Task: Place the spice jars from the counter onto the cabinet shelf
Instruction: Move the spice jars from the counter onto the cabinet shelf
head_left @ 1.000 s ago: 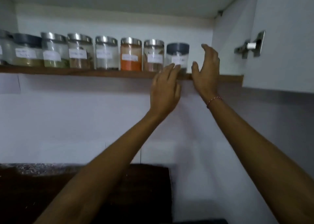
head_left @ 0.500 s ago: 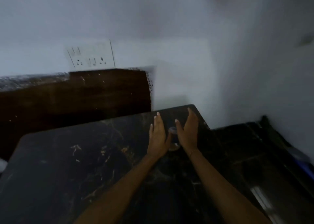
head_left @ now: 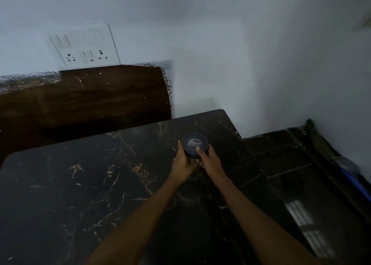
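Dark gold-veined marble counter, one dark-lidded spice jar near its far right corner.

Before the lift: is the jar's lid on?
On. The dark lid covers the jar, held between left hand and right hand.

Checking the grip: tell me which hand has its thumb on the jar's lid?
The right hand: its thumb lies on the jar's lid; the left hand cups the side.

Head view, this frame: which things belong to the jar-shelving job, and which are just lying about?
Part of the job:
- dark-lidded jar, held between both hands
- left hand
- right hand
- black marble counter

Just there:
- wall switch and socket plate
- brown wooden panel
- dark tiled floor
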A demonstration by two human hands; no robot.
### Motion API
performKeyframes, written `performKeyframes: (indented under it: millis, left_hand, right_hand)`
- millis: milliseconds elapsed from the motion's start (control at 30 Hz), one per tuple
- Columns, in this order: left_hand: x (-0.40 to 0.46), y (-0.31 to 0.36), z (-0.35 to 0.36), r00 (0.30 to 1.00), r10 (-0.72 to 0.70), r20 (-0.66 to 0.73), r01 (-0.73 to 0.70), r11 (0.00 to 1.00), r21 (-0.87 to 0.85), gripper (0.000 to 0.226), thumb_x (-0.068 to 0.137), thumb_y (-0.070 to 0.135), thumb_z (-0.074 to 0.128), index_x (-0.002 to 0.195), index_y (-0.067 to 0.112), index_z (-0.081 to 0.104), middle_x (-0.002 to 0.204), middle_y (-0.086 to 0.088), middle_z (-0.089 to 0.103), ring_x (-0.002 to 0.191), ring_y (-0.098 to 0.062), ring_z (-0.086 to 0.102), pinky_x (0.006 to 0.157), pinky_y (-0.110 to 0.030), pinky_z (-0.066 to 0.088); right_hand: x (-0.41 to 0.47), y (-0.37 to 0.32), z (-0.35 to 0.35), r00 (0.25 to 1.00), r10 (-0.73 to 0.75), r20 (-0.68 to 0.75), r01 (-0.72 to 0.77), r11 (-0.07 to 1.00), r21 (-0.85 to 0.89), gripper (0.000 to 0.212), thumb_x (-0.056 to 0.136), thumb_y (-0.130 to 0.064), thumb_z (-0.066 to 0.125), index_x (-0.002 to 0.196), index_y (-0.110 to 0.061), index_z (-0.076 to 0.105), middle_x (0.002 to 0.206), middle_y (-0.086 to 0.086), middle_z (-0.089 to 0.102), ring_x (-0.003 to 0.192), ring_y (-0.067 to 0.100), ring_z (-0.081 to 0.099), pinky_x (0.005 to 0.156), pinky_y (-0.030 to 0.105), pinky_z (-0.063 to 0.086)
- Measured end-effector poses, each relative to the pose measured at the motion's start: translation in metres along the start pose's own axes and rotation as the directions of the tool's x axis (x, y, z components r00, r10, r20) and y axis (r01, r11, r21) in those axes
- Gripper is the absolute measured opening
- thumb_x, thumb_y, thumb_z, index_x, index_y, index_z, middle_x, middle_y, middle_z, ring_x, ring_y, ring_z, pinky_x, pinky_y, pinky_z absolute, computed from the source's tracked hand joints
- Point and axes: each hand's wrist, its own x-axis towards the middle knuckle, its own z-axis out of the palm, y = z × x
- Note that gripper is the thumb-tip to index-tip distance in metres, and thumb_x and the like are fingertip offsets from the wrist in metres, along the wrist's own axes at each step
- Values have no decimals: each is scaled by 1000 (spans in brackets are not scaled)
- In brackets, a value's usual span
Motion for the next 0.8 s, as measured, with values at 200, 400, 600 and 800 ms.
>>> performKeyframes:
  millis: [200, 400, 600, 800]
  left_hand:
    - [-2, 34, -20, 926, 78, -370, -105, 993, -53, 106, 63, 24, 84, 146, 13, 18, 147, -7, 37, 135, -20, 37, 111, -33, 32]
    - [-16, 67, -76, 972, 129, -197, -169, 965, -201, 87, 73, 12, 77, 139, 17, 21, 139, -8, 41, 121, -18, 47, 97, -27, 45]
    - [-44, 97, -115, 991, 118, 55, -53, 753, -655, 83, 65, 35, 79, 135, 13, 40, 132, -13, 51, 115, -27, 55, 94, -39, 49]
    - [-69, 131, -129, 984, 139, -112, -178, 781, -599, 47, 98, 29, 37, 140, 10, 34, 137, -17, 47, 114, -27, 56, 86, -31, 55]
  right_hand:
    - [-21, -40, 6, 982, -182, -42, 182, 983, -14, 37, 95, -42, 41, 125, -22, 45, 126, 4, 53, 107, 14, 52, 95, 36, 46]
    - [-34, -77, 10, 932, -330, -149, 325, 944, -61, 29, 96, -33, 43, 112, -14, 58, 114, 7, 61, 103, 19, 58, 90, 32, 47]
    - [-53, -108, 10, 920, -254, 299, 200, 959, 201, 47, 81, -50, 55, 122, -27, 51, 120, 0, 60, 106, 15, 60, 88, 36, 52]
    - [-66, -135, 40, 913, -385, 137, 367, 919, 142, 67, 77, -21, 72, 135, -22, 37, 124, -4, 54, 109, 12, 55, 83, 23, 53]
